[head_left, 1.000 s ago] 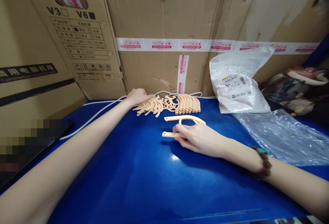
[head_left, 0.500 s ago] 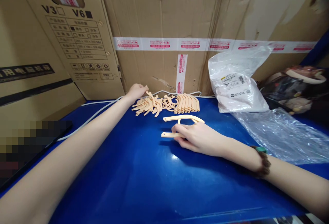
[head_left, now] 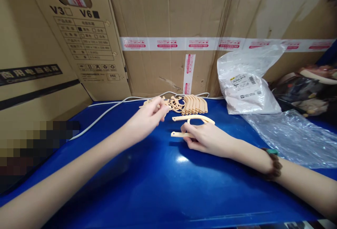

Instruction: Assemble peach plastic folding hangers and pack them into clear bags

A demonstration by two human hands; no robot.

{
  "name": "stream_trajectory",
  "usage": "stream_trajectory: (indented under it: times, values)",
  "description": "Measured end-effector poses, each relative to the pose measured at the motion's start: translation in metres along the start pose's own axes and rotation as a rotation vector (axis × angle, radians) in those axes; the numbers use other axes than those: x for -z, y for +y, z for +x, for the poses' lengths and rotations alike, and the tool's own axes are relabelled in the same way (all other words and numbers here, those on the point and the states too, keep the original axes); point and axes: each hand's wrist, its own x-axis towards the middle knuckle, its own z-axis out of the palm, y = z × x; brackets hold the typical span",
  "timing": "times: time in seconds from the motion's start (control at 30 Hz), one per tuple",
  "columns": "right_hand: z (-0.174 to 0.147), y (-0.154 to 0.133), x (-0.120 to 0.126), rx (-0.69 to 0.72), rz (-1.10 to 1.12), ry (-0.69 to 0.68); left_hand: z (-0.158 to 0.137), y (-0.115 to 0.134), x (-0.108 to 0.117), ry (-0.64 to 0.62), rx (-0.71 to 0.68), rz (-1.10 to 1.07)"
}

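Note:
My right hand (head_left: 204, 136) is closed around a cream plastic frame (head_left: 181, 135) made of two curved arms with a rounded piece between them. Small holes show at the arms' free left ends, which point left above the blue table. Closer to the pile, my left hand (head_left: 151, 115) is pinched shut, a bit of pale plastic (head_left: 168, 107) showing at its fingertips; its shape is mostly hidden. Behind that hand lies a loose heap of cream pieces (head_left: 175, 103), partly covered by it. Several curved cream arms (head_left: 196, 104) are lined up side by side to the heap's right.
A white plastic mailer bag (head_left: 247, 92) stands at the back right, with a clear plastic bag (head_left: 295, 137) flat in front of it. Cardboard boxes (head_left: 158, 15) wall the back and left. A white cable (head_left: 102, 118) runs along the blue table's (head_left: 147, 187) rear.
My left hand has come away from the heap, toward me and to the right, with a small pale piece at its fingertips. My right hand keeps hold of the frame. The view has shifted slightly.

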Motion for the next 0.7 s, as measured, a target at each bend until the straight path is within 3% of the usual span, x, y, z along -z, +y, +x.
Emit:
stream_trajectory:
  times: [0.27, 0.7]
  values:
    - [0.001, -0.002, 0.002, -0.113, 0.018, 0.024, -0.028, -0.022, -0.014, -0.157, -0.004, 0.21]
    - [-0.001, 0.002, -0.006, 0.009, 0.022, 0.106, -0.031, -0.025, -0.017, -0.281, -0.088, 0.212]
